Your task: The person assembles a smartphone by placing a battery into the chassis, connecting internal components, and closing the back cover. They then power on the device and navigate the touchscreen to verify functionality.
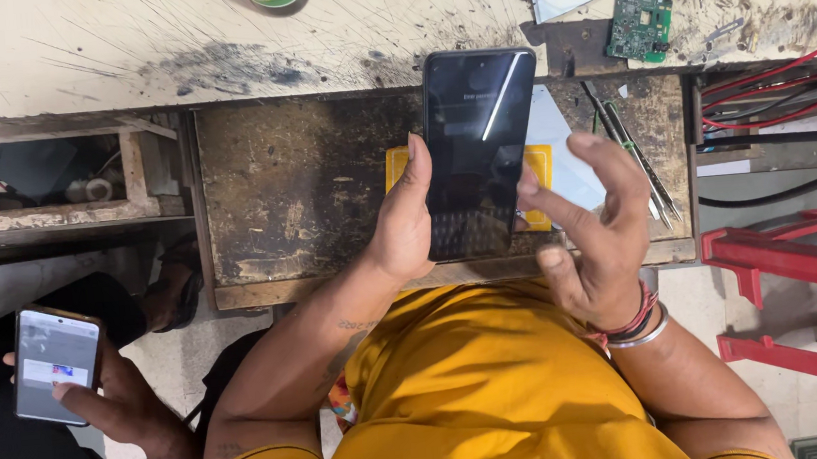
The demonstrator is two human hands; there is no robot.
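My left hand (403,215) grips a black smartphone (476,146) by its left edge, holding it upright above an open wooden drawer (299,190). The screen is dark with an on-screen keyboard showing near its lower end. My right hand (595,229) hovers at the phone's lower right, fingers spread and curled, a fingertip touching the screen's edge. Red thread bands and a metal bangle sit on my right wrist. I wear a yellow shirt.
A yellow card (538,166) and a white sheet (563,154) lie in the drawer under the phone, with tweezers (636,158) beside them. A green circuit board (640,19) rests on the scratched worktop (122,48). Another person's hand (116,398) holds a lit phone (55,364) at lower left. Red stools (801,276) stand at right.
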